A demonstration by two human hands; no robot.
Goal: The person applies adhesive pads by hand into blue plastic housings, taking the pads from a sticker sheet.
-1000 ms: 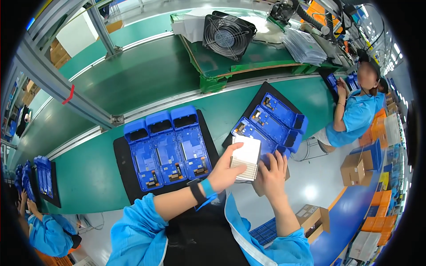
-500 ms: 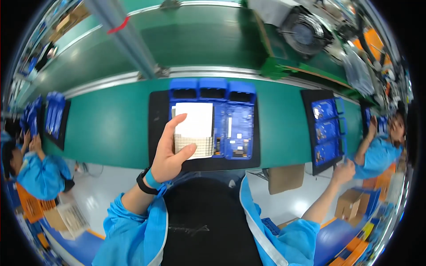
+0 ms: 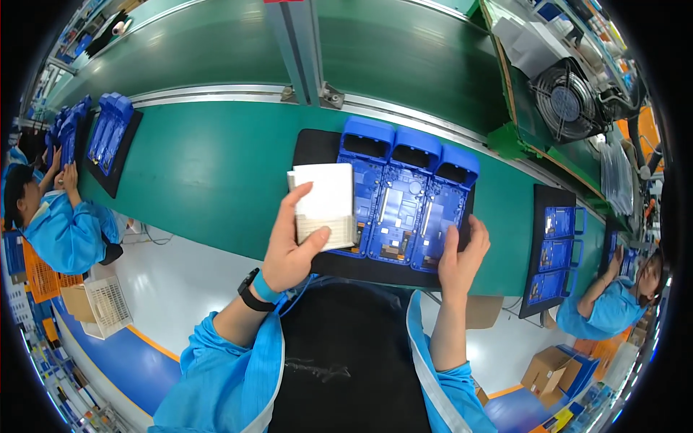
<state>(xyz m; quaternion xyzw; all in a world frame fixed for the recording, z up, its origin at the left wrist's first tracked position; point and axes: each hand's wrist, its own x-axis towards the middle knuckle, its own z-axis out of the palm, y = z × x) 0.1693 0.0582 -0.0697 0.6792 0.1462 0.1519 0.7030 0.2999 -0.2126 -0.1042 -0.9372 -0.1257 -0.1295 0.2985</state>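
My left hand (image 3: pixel 289 249) grips a stack of white sheets (image 3: pixel 325 189) with a pale gridded band across its lower part, thumb on top. The stack hangs over the left of three blue plastic housings and hides part of it. Side by side, the left housing (image 3: pixel 367 184), the middle housing (image 3: pixel 393 209) and the right housing (image 3: pixel 442 216) show electronic parts inside and a hollow box-shaped end at the far side. All three lie on a black mat (image 3: pixel 314 148). At the right housing's near right corner, my right hand (image 3: pixel 462 260) is open, thumb and fingers apart; contact cannot be made out.
Another black mat with blue housings (image 3: pixel 556 252) lies to the right, beside a co-worker (image 3: pixel 613 289). More blue housings (image 3: pixel 110 133) are at the left, near another co-worker (image 3: pixel 65 216). A metal post (image 3: pixel 299 58) rises behind the green table (image 3: pixel 209 173). A round fan (image 3: pixel 567 101) stands back right.
My right hand has come in from the far right to the right housing. My left hand still holds the stack. The view has shifted, and the left housing is now less covered.
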